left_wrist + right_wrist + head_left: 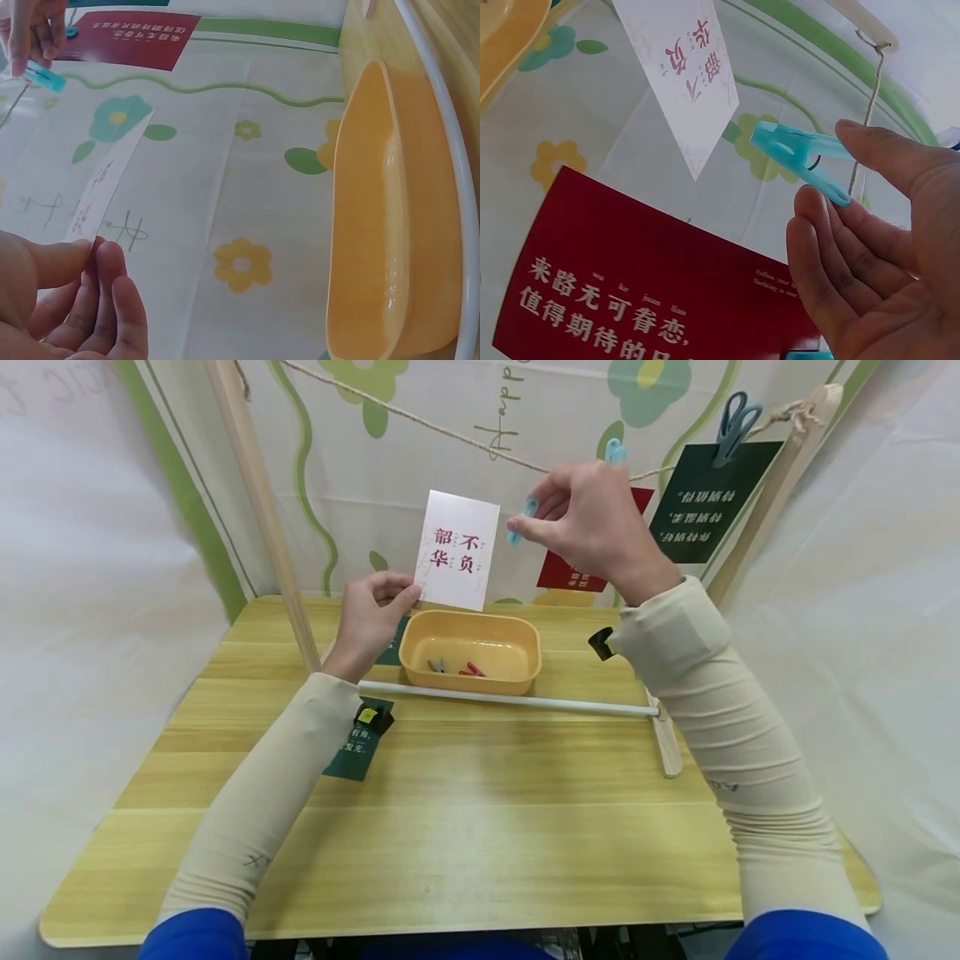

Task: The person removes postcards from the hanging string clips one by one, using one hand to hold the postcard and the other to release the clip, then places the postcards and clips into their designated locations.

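Observation:
My left hand [375,618] pinches a white card [456,550] with red characters by its lower left corner, above the yellow basin. In the left wrist view the card [105,184] shows nearly edge-on between thumb and fingers. My right hand [600,527] holds a light blue clothespin [799,154] by its handle ends, between thumb and fingers. The rope [420,420] runs behind that hand. A red card [645,277] hangs close to the right hand, with another light blue clothespin [616,450] above it. The held white card and clothespin are apart.
A dark green card [712,502] hangs at the right under a grey-blue clothespin [735,428]. Wooden posts [262,510] hold the rope. Small red and grey pieces lie in the yellow basin [420,652], behind a white rod [510,697]. Another green card [352,764] lies beneath the left wrist.

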`<action>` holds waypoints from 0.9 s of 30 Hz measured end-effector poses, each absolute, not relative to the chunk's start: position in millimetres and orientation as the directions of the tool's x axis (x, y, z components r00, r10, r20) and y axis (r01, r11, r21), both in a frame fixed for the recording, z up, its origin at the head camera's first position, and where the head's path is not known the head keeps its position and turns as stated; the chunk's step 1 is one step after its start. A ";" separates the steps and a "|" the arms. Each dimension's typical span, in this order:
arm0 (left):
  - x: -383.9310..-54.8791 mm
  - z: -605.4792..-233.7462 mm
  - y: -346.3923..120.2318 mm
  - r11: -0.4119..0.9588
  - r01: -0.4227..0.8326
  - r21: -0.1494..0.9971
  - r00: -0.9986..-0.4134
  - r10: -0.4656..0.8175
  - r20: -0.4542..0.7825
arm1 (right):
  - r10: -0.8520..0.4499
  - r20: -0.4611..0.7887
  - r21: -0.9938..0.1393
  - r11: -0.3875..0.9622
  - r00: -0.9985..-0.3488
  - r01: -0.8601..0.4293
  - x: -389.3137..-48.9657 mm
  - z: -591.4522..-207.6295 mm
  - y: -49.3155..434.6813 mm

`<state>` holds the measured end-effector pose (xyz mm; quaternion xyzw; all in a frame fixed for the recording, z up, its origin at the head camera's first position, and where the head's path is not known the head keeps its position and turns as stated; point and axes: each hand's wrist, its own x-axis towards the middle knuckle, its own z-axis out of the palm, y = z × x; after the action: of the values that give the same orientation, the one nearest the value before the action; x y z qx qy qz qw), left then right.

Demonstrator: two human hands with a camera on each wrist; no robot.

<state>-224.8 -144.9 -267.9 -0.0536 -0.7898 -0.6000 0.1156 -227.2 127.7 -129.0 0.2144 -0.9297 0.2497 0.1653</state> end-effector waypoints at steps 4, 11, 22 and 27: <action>-223.0 -270.2 -146.7 0.285 0.217 0.933 -0.969 -0.051 0.241 | -0.331 0.415 -0.405 0.767 -0.847 -0.498 -228.0 -134.9 128.8; -220.9 -273.1 -148.4 0.295 0.199 0.935 -0.972 -0.058 0.226 | -0.345 0.432 -0.405 0.751 -0.833 -0.521 -229.8 -145.5 130.6; -214.9 -277.0 -150.5 0.296 0.162 0.941 -0.980 -0.060 0.187 | -0.343 0.409 -0.435 0.741 -0.846 -0.511 -232.1 -162.3 132.5; -210.7 -278.8 -154.0 0.306 0.151 0.940 -0.983 -0.058 0.177 | -0.357 0.398 -0.431 0.740 -0.845 -0.516 -234.0 -170.4 133.5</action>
<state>-210.7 -154.0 -278.8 -0.0288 -0.8033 -0.5882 0.0888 -234.0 133.5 -170.4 0.2369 -0.9213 0.2717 0.1460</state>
